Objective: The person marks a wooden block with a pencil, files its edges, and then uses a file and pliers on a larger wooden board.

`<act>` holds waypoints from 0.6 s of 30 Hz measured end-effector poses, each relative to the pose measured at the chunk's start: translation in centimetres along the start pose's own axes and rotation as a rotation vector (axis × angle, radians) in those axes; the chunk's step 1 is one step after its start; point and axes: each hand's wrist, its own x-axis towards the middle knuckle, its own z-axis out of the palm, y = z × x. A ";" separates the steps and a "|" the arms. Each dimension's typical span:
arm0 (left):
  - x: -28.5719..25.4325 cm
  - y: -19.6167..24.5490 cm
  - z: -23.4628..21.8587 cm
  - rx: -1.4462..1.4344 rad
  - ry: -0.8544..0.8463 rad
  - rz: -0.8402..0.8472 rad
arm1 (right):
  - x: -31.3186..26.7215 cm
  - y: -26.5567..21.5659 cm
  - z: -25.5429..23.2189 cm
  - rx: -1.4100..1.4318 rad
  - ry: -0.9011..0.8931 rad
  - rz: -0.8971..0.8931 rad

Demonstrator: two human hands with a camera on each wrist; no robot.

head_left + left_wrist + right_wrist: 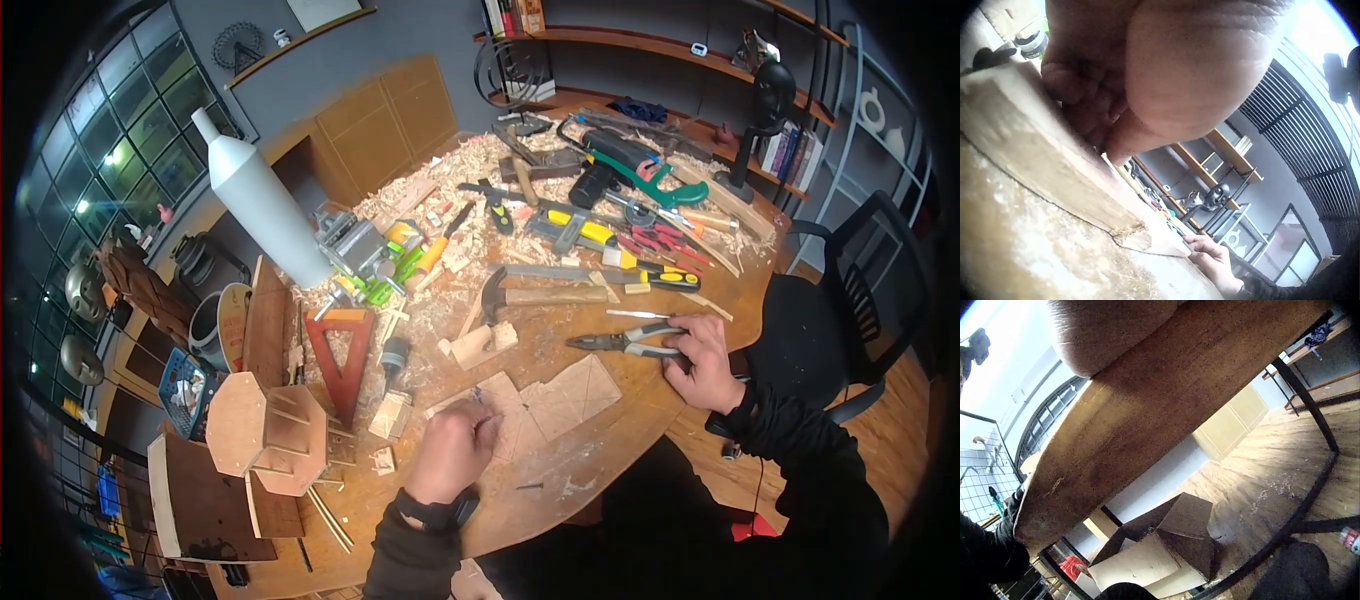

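Observation:
My left hand (455, 452) bends over a flat light wooden board (580, 395) with pencil lines on it, near the table's front. Its fingers are curled, and the fingertips pinch a small thin dark piece (1103, 150) right at the board's surface, mostly hidden by the hand. To the right, my right hand (705, 362) grips the grey-handled pliers (610, 342) at the handle ends, their jaws pointing left. In the left wrist view the right hand (1213, 262) shows beyond the board's end. A thin dark nail (530, 486) lies in front of the board.
Behind the board lie a claw hammer (550, 296), a wood offcut (480, 345) and a white-tipped rod (636, 314). A red triangle square (340, 365) and an octagonal wooden frame (238, 425) are at left. Shavings (430, 185), saws and other tools cover the back. An office chair (830, 310) stands at right.

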 end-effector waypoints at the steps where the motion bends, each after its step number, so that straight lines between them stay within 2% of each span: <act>1: -0.1 -0.1 0.0 0.006 0.002 0.034 | -0.1 0.0 0.0 0.003 -0.003 0.006; 6: -0.3 0.7 -0.1 0.107 -0.017 0.036 | -0.1 0.0 0.1 0.011 0.004 0.008; 9: -0.3 -0.1 0.2 0.024 -0.010 0.038 | -0.1 0.0 0.1 0.011 0.001 0.008; 18: -0.2 0.1 0.1 0.022 -0.023 0.008 | -0.3 0.2 0.2 0.014 -0.016 0.019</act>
